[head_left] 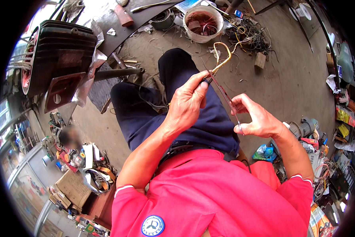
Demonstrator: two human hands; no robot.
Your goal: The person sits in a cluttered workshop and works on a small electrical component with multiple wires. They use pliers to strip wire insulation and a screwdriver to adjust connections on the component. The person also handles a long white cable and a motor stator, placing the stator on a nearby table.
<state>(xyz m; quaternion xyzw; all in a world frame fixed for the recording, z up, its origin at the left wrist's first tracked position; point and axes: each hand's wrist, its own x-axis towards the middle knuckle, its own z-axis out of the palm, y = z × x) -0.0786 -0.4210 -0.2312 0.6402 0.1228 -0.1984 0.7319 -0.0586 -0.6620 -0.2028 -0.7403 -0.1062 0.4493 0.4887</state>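
Note:
My left hand (186, 102) is closed in a pinch on a bundle of yellow wires (223, 62), gripping it by a black-covered part. The wires loop up and away from my fingers over the floor. My right hand (258, 119) has its thumb and fingers around the handle end of long, slim, dark scissors (226, 96). Their narrow blades reach up and left to the wires beside my left fingertips. Whether the blades touch the wires, I cannot tell. Both hands are above my dark trousers (209, 118).
A finned electric motor (65, 49) with wires from its end stands on the left by a dark table (144, 17). Beyond my knees are a white bucket (188, 34) holding reddish wire, a tangled wire heap (256, 37) and a wooden block (260, 60). Clutter lines both sides.

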